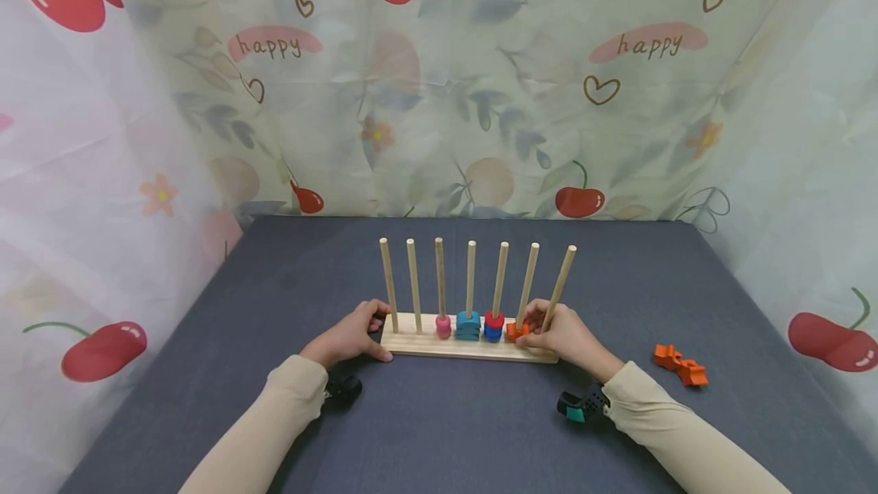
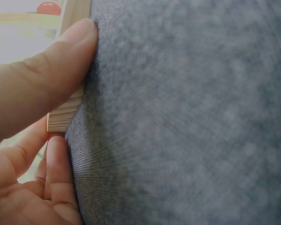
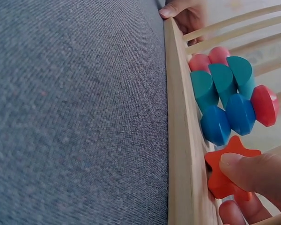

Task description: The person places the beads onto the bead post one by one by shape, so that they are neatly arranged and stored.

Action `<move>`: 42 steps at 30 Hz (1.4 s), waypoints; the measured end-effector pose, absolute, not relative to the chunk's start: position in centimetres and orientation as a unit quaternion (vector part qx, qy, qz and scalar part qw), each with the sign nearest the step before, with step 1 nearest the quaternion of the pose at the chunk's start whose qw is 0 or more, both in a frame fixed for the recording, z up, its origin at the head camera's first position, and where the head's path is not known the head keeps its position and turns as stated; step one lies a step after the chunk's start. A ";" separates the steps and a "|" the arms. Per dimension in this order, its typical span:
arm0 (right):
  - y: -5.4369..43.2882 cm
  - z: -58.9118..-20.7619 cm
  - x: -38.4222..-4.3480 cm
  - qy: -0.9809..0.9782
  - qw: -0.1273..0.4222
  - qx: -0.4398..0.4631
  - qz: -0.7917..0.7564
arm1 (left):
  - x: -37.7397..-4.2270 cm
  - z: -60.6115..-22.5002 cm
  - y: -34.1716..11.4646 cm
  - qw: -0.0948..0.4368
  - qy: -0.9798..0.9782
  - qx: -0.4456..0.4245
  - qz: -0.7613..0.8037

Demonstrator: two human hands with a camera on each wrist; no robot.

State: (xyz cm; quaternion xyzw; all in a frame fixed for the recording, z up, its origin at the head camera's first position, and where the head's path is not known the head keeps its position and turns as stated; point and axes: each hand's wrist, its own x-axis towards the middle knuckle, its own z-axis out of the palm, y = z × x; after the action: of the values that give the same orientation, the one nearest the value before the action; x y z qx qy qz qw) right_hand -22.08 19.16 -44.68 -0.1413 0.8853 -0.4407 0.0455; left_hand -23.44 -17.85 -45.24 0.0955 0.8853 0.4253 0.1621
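Note:
A wooden peg board (image 1: 473,353) with several upright pegs stands on the table. My left hand (image 1: 353,334) holds its left end, the thumb (image 2: 68,51) against the front side and the fingers round the end. At the other side, my right hand (image 1: 565,334) pinches an orange star bead (image 3: 219,180) low at the second peg from the right, the thumb on the star's face. Left of it, a red bead (image 3: 264,105) sits over two blue beads (image 3: 215,125). Then come three teal beads (image 3: 206,91) and two pink beads (image 3: 200,63) on neighbouring pegs.
Two loose orange star beads (image 1: 691,373) lie on the grey tablecloth (image 1: 446,425) to the right of my right hand. A printed curtain (image 1: 439,97) hangs behind and along both sides of the table. The tall pegs (image 1: 560,284) rise close beside my right fingers.

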 end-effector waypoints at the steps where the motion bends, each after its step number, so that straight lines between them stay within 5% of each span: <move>1: 19.2 -44.7 -22.1 0.886 0.045 -0.141 -0.440 | -23.5 -45.3 -17.8 0.161 0.886 0.095 0.425; 25: 27.8 -39.1 -17.5 0.898 0.005 -0.113 -0.425 | -23.5 -45.6 -17.7 0.163 0.885 0.077 0.429; 42: 35.5 -40.3 -15.0 0.930 0.052 -0.025 -0.363 | -23.5 -45.5 -17.8 0.162 0.885 0.081 0.429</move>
State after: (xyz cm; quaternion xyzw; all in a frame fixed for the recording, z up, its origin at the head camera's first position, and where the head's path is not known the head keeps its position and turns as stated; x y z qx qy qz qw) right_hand -15.01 35.53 -40.31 -0.0254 0.9301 -0.3627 0.0516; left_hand -23.54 -17.82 -45.47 0.0811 0.8850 0.4288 0.1625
